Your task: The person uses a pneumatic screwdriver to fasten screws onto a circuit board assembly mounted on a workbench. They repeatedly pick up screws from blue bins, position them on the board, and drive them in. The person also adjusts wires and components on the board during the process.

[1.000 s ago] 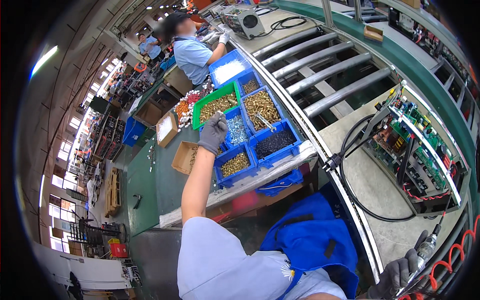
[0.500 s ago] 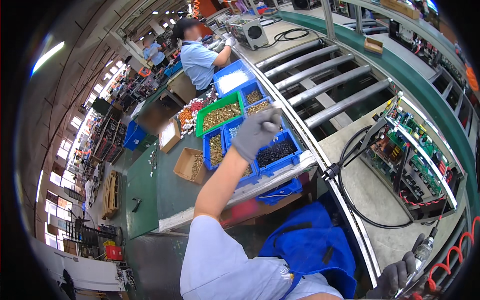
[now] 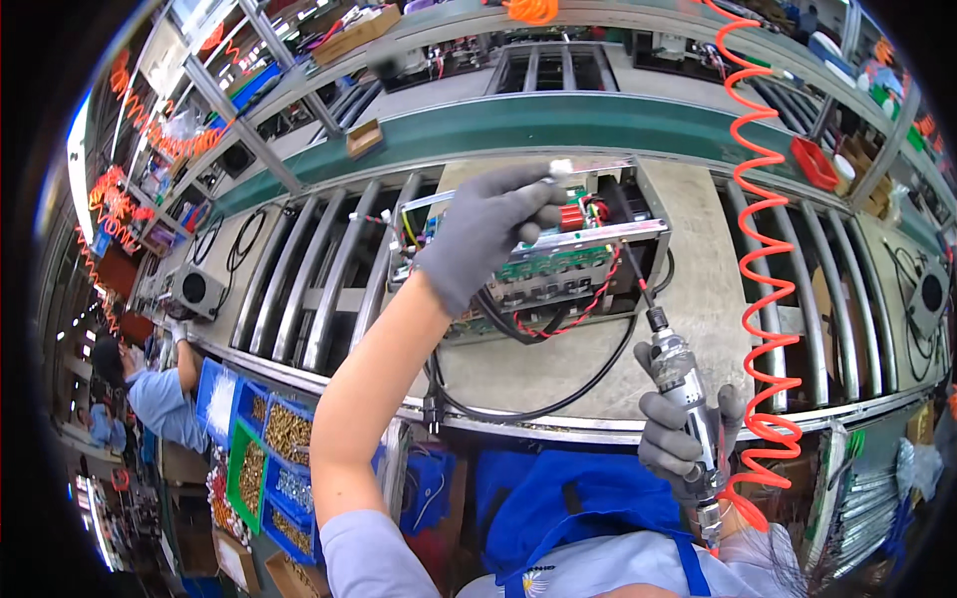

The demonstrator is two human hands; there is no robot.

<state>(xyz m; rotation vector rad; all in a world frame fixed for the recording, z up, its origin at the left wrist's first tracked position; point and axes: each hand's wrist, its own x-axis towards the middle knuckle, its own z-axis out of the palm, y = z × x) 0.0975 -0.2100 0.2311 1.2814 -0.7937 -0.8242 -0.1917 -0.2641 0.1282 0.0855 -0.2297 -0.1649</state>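
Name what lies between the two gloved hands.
In the head view, a black cable loops between the left hand and the right hand, which grips a screwdriver.

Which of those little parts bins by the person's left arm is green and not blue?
The green bin holding brass-coloured bits, in the cluster at lower left. The blue bins around it hold similar small parts.

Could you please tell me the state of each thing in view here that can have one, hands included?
Left hand: gloved, raised over the unit, fingertips pinching a small white part.
Right hand: gloved, shut around the pneumatic screwdriver.
Pneumatic screwdriver: tilted, bit pointing up toward the unit.
Electronics unit: open, circuit board and wiring exposed.
Black cable: looped loose on the conveyor.
Orange coiled hose: hanging, stretched.
Parts bins: filled.
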